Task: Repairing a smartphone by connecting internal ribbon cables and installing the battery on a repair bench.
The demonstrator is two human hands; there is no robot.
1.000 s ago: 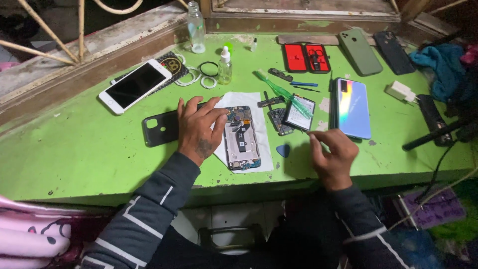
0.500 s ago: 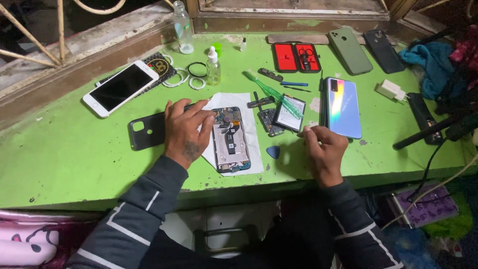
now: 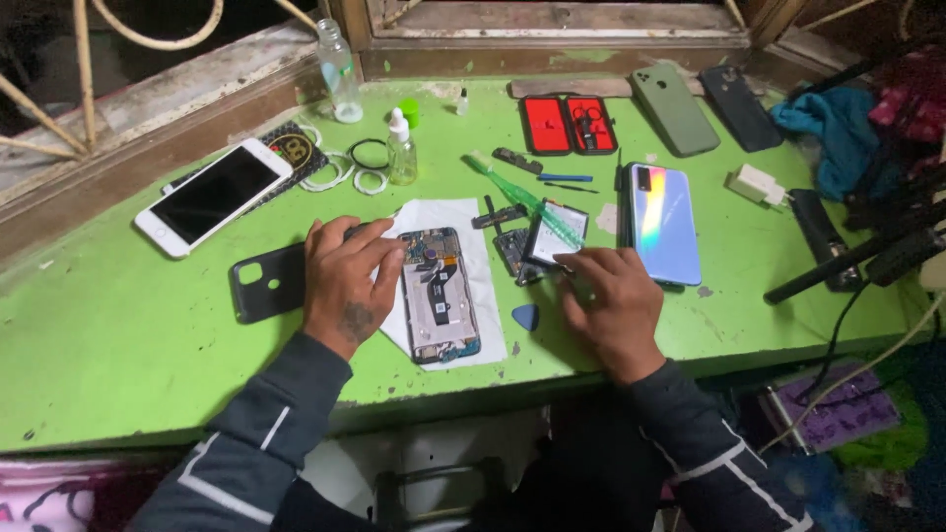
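Head view showed the left hand (image 3: 345, 286) lying flat, its grip released and fingers spread, along the left edge of the opened phone with its back off and circuit board bare (image 3: 438, 296). That phone lay on a white sheet of paper (image 3: 463, 222) on the green painted table (image 3: 128, 345), just right of the left grip and touching its fingertips, much as it had a second earlier.

What had changed was the right hand (image 3: 611, 300). A second before, it had been raised with fingers pinched near the blue triangular plastic pick (image 3: 525, 316); now it had come down palm-first onto the table, fingers loosely curled. I could not tell whether its grip held anything small beneath them. Its fingertips reached the small dark rectangular part with a pale face (image 3: 555, 233), which lay just ahead of the right grip, under the green translucent plastic pry tool (image 3: 522, 197). The pick lay untouched to the left of that grip, between the two hands.

Judging by this, the right hand had shifted from fine handling towards the loose part, while the left went on steadying the open phone.

Just right of the right grip lay a phone with an iridescent blue back (image 3: 662, 222). Left of the left grip, partly under it, sat a black soft phone case (image 3: 268, 281).
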